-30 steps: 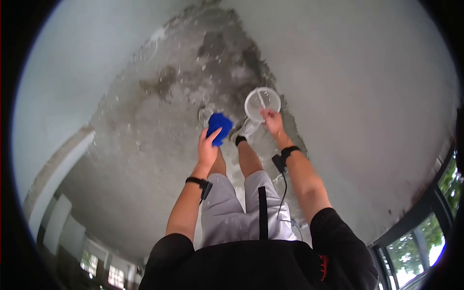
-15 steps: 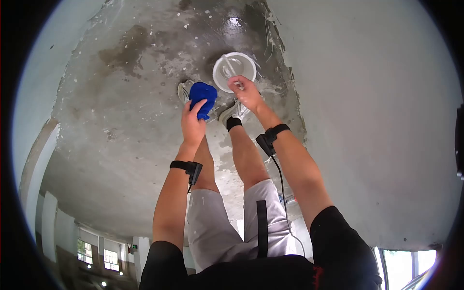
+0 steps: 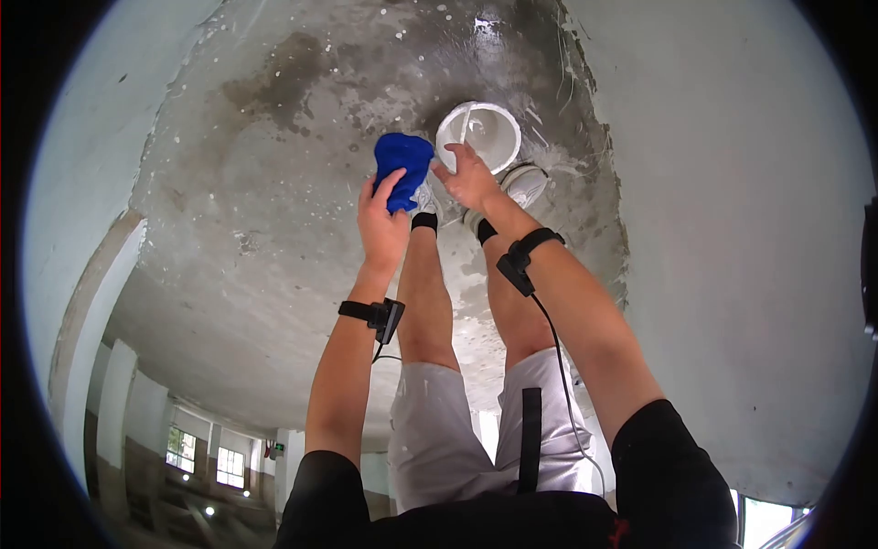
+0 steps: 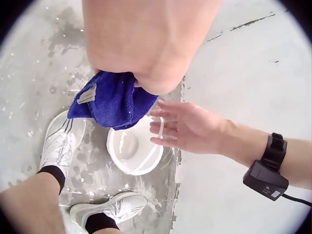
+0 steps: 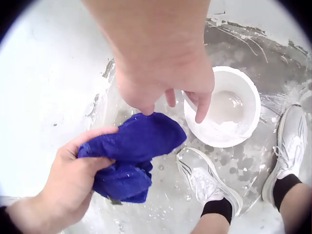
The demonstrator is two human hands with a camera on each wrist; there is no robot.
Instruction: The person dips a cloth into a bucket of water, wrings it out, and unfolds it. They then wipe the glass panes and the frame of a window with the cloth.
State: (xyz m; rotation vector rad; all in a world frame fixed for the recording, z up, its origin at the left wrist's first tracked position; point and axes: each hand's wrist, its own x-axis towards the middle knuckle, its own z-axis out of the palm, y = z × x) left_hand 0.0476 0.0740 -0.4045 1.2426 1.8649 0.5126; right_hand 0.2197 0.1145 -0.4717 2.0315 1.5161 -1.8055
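Note:
A blue cloth point(image 3: 401, 165) is gripped in the left hand point(image 3: 381, 224), bunched between thumb and fingers; in the right wrist view the cloth point(image 5: 141, 139) hangs from that hand point(image 5: 68, 180). Close to its right, the right hand point(image 3: 472, 183) holds nothing, fingers spread and slightly bent. In the left wrist view the right hand point(image 4: 195, 127) has its fingertips near the cloth point(image 4: 114, 103); whether they touch is unclear. Below the hands stands a white bucket point(image 3: 505, 123) on the floor, its handle across the opening and a little whitish liquid inside.
The person's shoes point(image 3: 525, 186) stand beside the bucket on a stained concrete floor point(image 3: 247, 210). A pale wall point(image 3: 732, 229) rises at the right, another at the left with a low ledge point(image 3: 91, 274). A cable hangs from the right wrist's camera.
The right hand has let go of the bucket's handle and moved toward the cloth, its fingers spreading. The cloth is held higher, and one foot has shifted to beside the bucket.

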